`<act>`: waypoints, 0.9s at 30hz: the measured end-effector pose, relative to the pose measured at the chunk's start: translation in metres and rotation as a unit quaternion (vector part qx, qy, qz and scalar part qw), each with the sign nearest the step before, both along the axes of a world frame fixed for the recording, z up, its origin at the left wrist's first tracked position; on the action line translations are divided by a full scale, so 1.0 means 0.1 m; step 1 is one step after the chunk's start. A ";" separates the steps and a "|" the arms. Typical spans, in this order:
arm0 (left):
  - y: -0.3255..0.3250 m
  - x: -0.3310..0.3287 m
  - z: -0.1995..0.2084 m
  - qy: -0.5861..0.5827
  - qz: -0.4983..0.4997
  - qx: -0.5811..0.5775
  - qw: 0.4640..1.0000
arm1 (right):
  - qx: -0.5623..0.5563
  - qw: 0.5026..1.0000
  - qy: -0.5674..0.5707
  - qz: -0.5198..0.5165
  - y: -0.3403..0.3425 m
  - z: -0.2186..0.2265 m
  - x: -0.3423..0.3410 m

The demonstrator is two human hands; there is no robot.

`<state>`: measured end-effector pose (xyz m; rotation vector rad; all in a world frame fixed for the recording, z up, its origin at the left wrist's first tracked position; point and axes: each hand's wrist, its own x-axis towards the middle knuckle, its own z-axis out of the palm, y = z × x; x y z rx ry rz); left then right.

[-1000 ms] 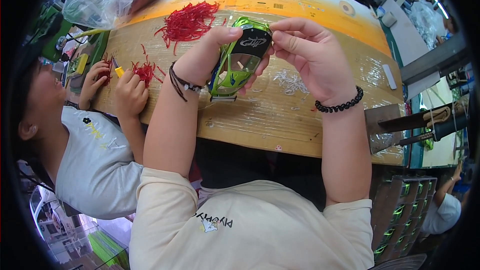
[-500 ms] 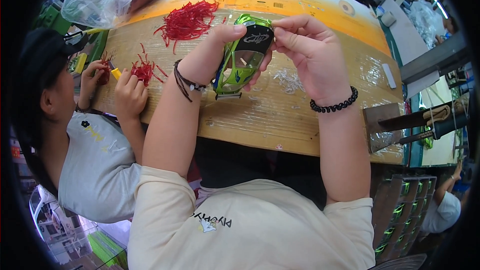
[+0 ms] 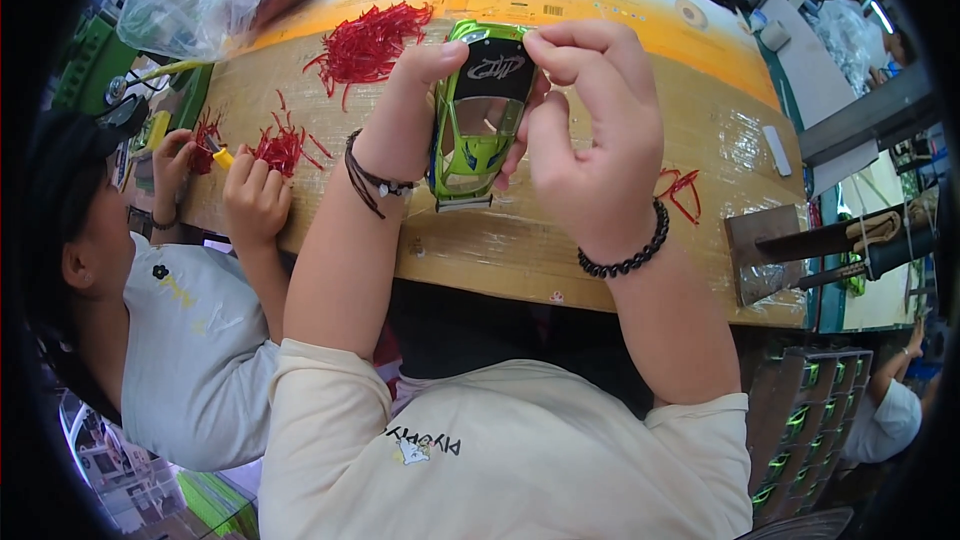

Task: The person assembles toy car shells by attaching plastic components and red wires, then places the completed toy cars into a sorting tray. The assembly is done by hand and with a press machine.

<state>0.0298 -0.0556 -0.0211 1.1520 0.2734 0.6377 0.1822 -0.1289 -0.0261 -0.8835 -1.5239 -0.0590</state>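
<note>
A bright green toy car body shell (image 3: 487, 140) with a black front panel is held up above the table, its dark rear spoiler toward me. My left hand (image 3: 420, 105) is closed around the shell from the left and beneath, the thumb resting by the black panel and fingertips showing at the right side. At the shell's far right corner are the curled fingers of my right hand (image 3: 600, 130), with the thumb bent lower down. Anything small between those fingertips is hidden.
Beyond the shell lies a pile of red strips (image 3: 370, 50); a few more red strips (image 3: 682, 192) lie right of my right hand. A co-worker's hands (image 3: 255, 185) work at another red heap (image 3: 285, 145) on the left. Scraper-like tools (image 3: 800, 250) hang over the table's right side.
The shell has shifted slightly left and turned more upright. My right wrist has swung inward, uncovering red strips on its right and covering the white scraps.
</note>
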 end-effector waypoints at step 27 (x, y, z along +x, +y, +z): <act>-0.03 0.07 -0.11 -0.048 0.039 0.057 0.996 | -0.090 0.976 -0.162 -0.116 -0.23 0.00 -0.28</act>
